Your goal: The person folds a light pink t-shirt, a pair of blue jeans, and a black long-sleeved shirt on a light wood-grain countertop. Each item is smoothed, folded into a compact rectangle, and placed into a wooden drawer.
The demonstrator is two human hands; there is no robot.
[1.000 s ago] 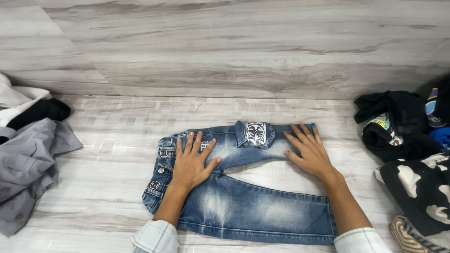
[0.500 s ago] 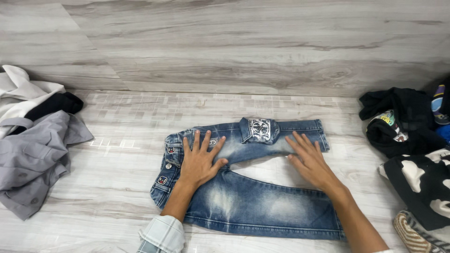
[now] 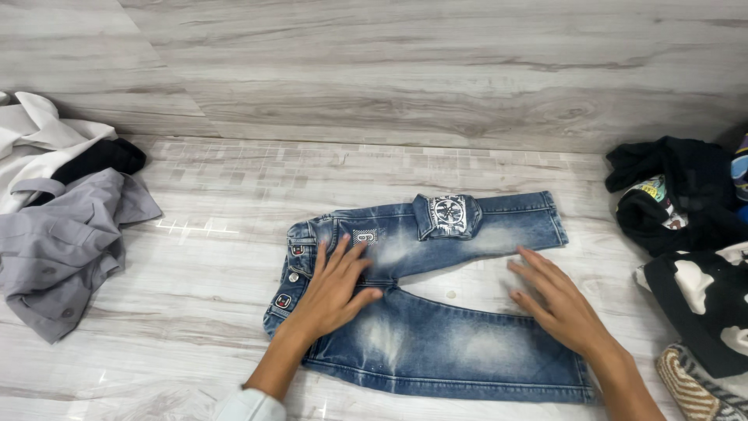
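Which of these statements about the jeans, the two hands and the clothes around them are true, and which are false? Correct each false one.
1. The left hand lies flat on the blue jeans near the waistband. True.
2. The right hand grips the patched pocket. False: it lies open between the two legs, apart from the pocket.
3. A grey shirt lies at the left. True.
4. The jeans hang from a hook. False: they lie flat on the wood-look surface.
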